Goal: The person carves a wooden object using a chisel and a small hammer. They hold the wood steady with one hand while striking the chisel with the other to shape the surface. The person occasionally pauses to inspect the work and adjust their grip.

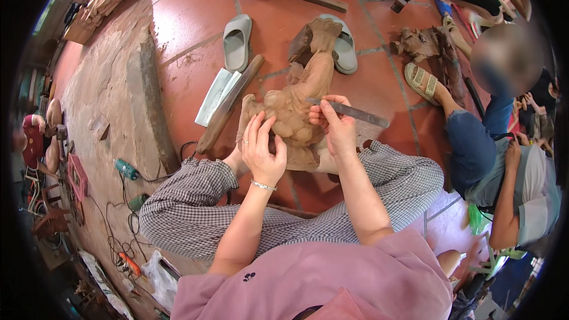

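A brown wooden carving (323,71) with rounded, lobed shapes lies in front of me, its narrow end pointing away. My left hand (261,149) rests on the carving's near left part, fingers spread and laid over the wood, a ring and a bracelet on it. My right hand (336,130) is closed around a flat grey metal bar that looks like a file (364,115). One end of the bar touches the carving's right side; the other sticks out to the right. My crossed legs in checked trousers (195,207) flank the carving's near end.
Left of the carving lie a wooden stick (231,104) and a pale flat strip (214,98). Grey slippers (237,41) sit beyond. A large wooden slab (112,95) carries a green power tool (125,169) and cables. Another person in jeans (474,142) sits at right.
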